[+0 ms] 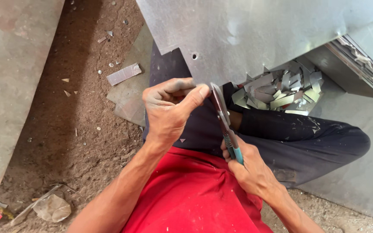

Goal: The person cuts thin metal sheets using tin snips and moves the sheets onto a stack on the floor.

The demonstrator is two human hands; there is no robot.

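A large grey metal sheet (255, 34) lies across my lap, its near edge jagged. My left hand (169, 110) pinches that edge between thumb and fingers, just below a small round hole (194, 56). My right hand (249, 168) is closed around the teal handles of metal snips (223, 118), whose blades point up at the sheet's edge beside my left thumb. I sit in a red shirt and dark trousers.
A heap of cut metal offcuts (279, 90) lies under the sheet by my right leg. Another flat metal sheet (9, 86) sits on the left. The dirt floor (74, 129) holds scraps, a metal strip (124, 74) and crumpled litter (52, 208).
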